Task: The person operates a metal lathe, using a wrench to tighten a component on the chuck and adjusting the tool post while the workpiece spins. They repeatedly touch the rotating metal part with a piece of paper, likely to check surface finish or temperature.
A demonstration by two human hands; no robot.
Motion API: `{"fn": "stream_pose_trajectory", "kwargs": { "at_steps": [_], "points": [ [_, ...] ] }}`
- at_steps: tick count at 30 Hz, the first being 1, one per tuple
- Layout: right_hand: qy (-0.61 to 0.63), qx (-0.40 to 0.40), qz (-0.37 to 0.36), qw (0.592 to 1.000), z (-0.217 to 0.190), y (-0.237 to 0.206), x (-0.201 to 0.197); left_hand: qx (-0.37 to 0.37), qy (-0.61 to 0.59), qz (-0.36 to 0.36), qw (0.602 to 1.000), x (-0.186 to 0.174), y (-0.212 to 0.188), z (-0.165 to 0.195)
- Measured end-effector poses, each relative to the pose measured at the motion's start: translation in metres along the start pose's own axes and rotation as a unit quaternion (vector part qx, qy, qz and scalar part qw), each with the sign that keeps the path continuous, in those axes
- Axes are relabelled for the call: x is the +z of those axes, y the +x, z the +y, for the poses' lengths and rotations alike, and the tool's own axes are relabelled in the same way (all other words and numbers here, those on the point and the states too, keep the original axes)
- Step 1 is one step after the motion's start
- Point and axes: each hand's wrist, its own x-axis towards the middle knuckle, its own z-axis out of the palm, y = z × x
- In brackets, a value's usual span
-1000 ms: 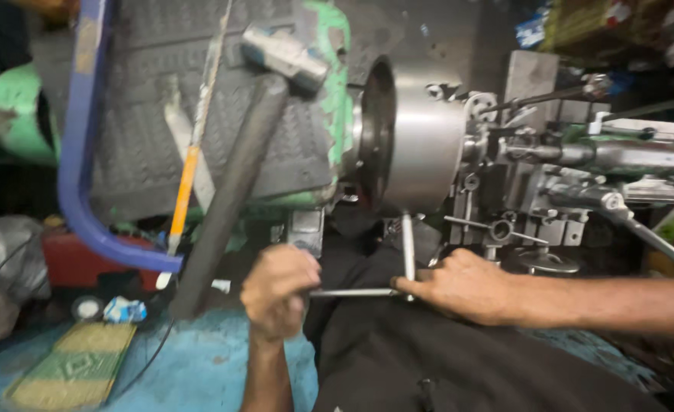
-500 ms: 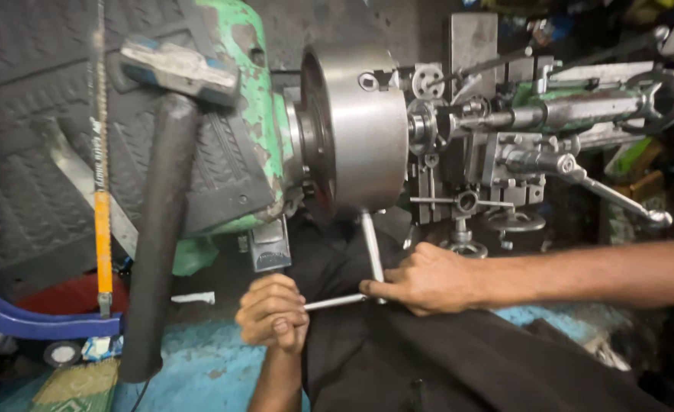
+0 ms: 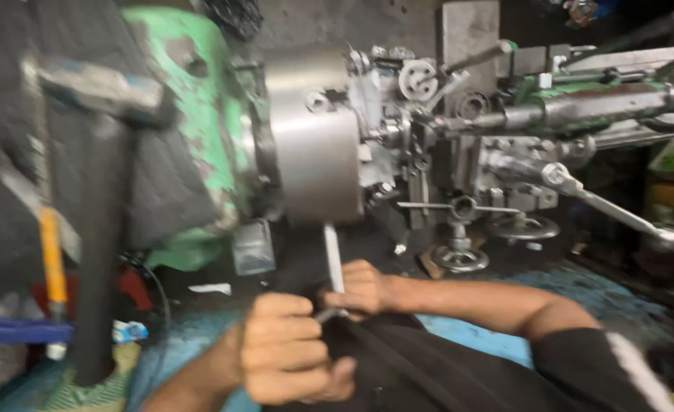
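while the lathe chuck holds its key, both hands grip the key's crossbar.

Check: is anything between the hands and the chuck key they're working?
Nothing visible. The left hand and right hand both grip the chuck key, whose shaft runs straight up into the lathe chuck.

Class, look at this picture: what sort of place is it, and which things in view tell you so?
Most likely a metalworking or machine shop. A lathe with a green body and a round steel chuck fills the view, a large hammer hangs beside it, and both hands, left and right, grip a T-shaped chuck key.
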Motion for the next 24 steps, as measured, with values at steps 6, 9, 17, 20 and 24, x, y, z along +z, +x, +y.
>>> {"fn": "stream_pose_trajectory", "kwargs": {
  "at_steps": [6, 9, 17, 20, 24],
  "points": [
    [0.018, 0.046, 0.016, 0.999, -0.014, 0.007, 0.001, -0.081, 0.017, 0.009, 0.997, 0.006, -0.01, 0.014],
    [0.024, 0.072, -0.021, 0.997, -0.041, 0.003, -0.006, -0.163, -0.184, 0.223, 0.943, 0.025, -0.043, 0.031],
    [-0.038, 0.23, -0.03, 0.972, -0.079, -0.036, -0.044, -0.524, 0.497, 0.038, 0.691, 0.098, -0.206, 0.0],
    [-0.056, 0.261, -0.042, 0.963, -0.079, -0.05, -0.059, -0.599, 0.462, 0.106, 0.646, 0.109, -0.256, -0.016],
    [-0.08, 0.293, -0.081, 0.949, -0.079, -0.063, -0.068, -0.719, 0.33, 0.158, 0.591, 0.081, -0.305, -0.025]
  ]
}}
